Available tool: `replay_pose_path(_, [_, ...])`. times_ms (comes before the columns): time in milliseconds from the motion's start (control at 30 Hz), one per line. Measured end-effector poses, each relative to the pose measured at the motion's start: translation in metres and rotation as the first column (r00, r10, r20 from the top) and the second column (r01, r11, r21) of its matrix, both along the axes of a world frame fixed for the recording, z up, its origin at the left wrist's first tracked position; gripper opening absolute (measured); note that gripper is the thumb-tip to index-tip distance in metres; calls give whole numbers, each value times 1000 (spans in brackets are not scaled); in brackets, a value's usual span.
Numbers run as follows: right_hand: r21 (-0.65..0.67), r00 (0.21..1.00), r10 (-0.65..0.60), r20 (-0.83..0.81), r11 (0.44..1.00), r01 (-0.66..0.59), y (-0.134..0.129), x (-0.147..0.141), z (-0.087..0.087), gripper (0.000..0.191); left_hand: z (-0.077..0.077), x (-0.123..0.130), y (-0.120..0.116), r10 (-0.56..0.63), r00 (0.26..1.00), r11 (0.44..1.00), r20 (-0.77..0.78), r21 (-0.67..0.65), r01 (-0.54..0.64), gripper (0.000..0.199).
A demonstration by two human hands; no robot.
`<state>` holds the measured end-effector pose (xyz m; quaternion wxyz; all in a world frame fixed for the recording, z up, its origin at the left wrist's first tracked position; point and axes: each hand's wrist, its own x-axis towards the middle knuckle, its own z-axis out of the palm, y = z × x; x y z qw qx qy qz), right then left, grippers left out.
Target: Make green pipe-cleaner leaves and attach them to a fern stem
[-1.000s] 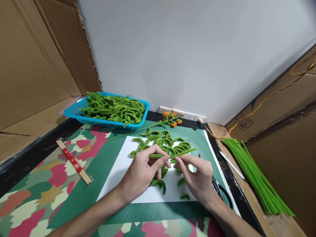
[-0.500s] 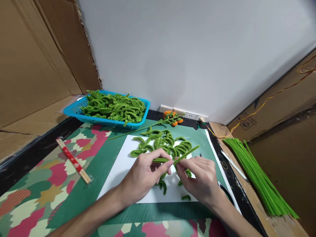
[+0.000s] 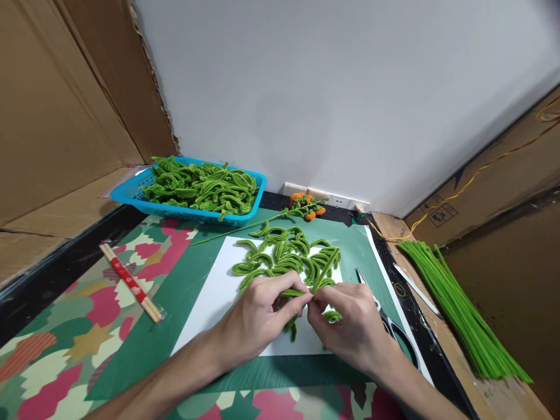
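Above the white sheet [image 3: 210,297], my left hand [image 3: 265,312] pinches a fuzzy green stem [image 3: 326,271] between thumb and forefinger. My right hand [image 3: 345,315] meets it fingertip to fingertip, closed on the same green stem, whose free part points up and away to the right. Where the stem bends between the fingertips is partly hidden. Many curled green pieces [image 3: 284,251] lie on the sheet just beyond both hands, and a few show beneath them.
A blue basket [image 3: 188,214] of green curls stands at the back left. An orange flower sprig [image 3: 306,207] lies at the back. Wrapped chopsticks [image 3: 131,283] are at the left. Scissors [image 3: 387,321] lie beside my right wrist, and a green stem bundle [image 3: 464,312] at the far right.
My right hand has turned and moved slightly left, and the stem's free part now points more steeply upward. More of the scissors shows.
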<state>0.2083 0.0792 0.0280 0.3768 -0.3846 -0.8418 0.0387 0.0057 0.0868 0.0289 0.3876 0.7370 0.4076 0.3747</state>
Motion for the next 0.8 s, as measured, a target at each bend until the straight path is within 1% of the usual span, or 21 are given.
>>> replay_pose_path(67, [-7, 1000, 5, 6, 1000, -5, 0, 0, 1, 29, 3, 1, 0, -1, 1000, 998, 26, -56, 2, 20])
replay_pose_path(133, [-27, 1000, 21, -1, 999, -21, 1, 2, 4, 29, 5, 2, 1, -4, 997, 987, 78, -161, 17, 23])
replay_pose_path(200, [-41, 999, 36, -21, 998, -36, 3, 5, 6, 27, 7, 3, 2, -1, 987, 962, 158, -271, 44, 26])
replay_pose_path(267, [-7, 998, 45, -39, 999, -45, 5, 8, 8, 22, 8, 3, 4, 8, 970, 932, 243, -352, 80, 28])
replay_pose_path(333, [75, 997, 68, -37, 995, -65, 7, 11, 8, 12, 7, 4, 6, 20, 950, 909, 311, -400, 112, 30])
replay_pose_path(400, [167, 993, 113, -21, 980, -108, 10, 13, 8, 9, 4, 4, 8, 30, 935, 895, 352, -426, 132, 31])
replay_pose_path(467, [222, 989, 149, 10, 964, -147, 11, 13, 8, 14, 1, 3, 10, 33, 927, 886, 373, -440, 146, 32])
replay_pose_path(600, [251, 988, 145, 47, 956, -152, 14, 15, 6, 20, -2, 2, 10, 26, 920, 869, 392, -464, 173, 32])
replay_pose_path(800, [276, 991, 136, -5, 952, -129, 18, 17, 3, 22, 2, 2, 10, 40, 907, 864, 420, -470, 180, 34])
